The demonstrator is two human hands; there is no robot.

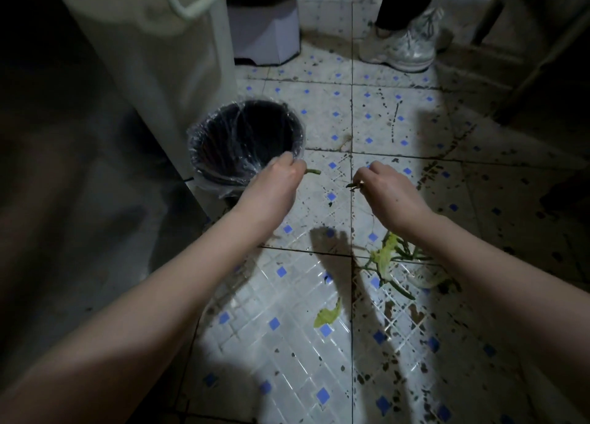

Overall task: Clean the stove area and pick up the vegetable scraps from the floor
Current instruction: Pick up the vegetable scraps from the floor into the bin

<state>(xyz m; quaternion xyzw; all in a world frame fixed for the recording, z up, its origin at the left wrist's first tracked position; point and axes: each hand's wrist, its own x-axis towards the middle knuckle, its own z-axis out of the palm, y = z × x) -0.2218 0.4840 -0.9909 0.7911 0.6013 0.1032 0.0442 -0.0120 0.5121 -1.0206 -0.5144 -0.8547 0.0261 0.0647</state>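
1. Head view looks down on a tiled floor [281,363], white with small blue squares and spattered with dark specks.
2. Left hand [277,181] is curled around a short green stem piece [312,171], whose end sticks out past the fingers. The hand hovers at the near rim of the bin.
3. Right hand [387,190] pinches another green stem scrap [352,185] between its fingertips, above the floor and apart from the left hand.
4. Black waste bin [204,168], lined with a clear plastic bag, stands upright on the floor against a pale cabinet side [159,59].
5. A heap of leaves and stems [388,259] lies on the tiles beneath the right forearm. A single yellow-green leaf [327,315] lies nearer the camera, apart from the heap.
6. Another person's white sneaker [403,50] stands on the tiles at the top, beyond the bin, with a white box-like base [265,35] to its left.
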